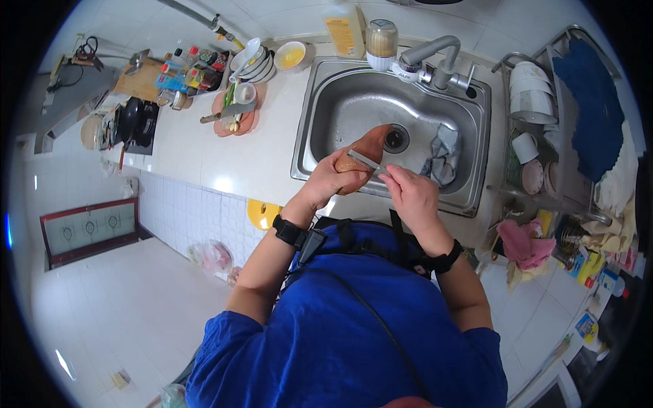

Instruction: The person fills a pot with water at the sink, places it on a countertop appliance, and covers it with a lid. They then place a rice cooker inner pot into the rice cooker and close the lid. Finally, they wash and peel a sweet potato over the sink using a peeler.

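A large reddish-brown sweet potato (371, 143) is held over the near part of the steel sink (336, 109), its narrow end pointing away towards the drain. My left hand (326, 181) grips its thick near end, with the thumb across the top. In my right hand (412, 194) is a metal peeler (363, 159), whose head lies across the skin of the sweet potato. A paler patch shows on the skin beside the peeler. The palm side of both hands is hidden.
Wet grey cloths (445, 153) lie on the right of the sink. A faucet (443, 56) with a filter rises behind it. On the left counter a cleaver (229, 112) rests across a cutting board (247, 124). A dish rack (556, 127) with bowls stands at right.
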`<state>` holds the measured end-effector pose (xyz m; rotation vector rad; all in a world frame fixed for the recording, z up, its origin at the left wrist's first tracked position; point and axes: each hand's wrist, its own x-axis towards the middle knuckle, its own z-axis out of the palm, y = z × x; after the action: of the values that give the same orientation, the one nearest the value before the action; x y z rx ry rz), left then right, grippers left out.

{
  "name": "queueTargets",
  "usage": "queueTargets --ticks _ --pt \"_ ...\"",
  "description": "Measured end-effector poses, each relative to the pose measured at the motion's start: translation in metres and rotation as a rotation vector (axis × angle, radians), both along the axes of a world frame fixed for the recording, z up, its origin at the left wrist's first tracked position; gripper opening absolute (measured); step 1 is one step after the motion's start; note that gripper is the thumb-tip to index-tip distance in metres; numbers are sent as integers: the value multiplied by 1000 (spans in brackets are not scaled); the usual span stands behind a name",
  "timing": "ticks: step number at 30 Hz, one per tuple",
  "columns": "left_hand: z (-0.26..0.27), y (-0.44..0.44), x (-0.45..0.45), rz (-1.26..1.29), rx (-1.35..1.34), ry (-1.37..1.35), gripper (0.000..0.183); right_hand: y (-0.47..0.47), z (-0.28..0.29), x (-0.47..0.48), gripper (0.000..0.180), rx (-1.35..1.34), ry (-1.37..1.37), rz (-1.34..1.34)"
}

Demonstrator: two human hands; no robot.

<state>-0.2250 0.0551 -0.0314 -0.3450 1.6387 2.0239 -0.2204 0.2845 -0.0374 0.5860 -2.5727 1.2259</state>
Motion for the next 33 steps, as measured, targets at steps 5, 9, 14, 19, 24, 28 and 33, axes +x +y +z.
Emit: queueTargets --ticks 5,9,14,19,24,28,33 --pt "0 -14 -14 -57 -51 39 71 -15 -6 -6 16 -8 -57 -92" --pt "6 -36 -14 -46 -95 20 74 -37 -24 -20 20 -25 -159 -162" --pt "3 -64 -2 -96 -76 -1 81 -47 -62 -44 24 -17 -420 -190" --pt "1 -85 4 17 -33 -32 77 -69 -107 -66 31 87 -462 -193" --pt "3 -101 -4 68 -38 15 74 -71 -126 -85 33 136 -611 -218" --pt "-9 -98 -11 143 28 -46 72 -74 -123 -79 27 177 -501 -194" --pt "-21 -95 -10 152 67 -122 66 -75 -119 -65 29 446 -363 -151"
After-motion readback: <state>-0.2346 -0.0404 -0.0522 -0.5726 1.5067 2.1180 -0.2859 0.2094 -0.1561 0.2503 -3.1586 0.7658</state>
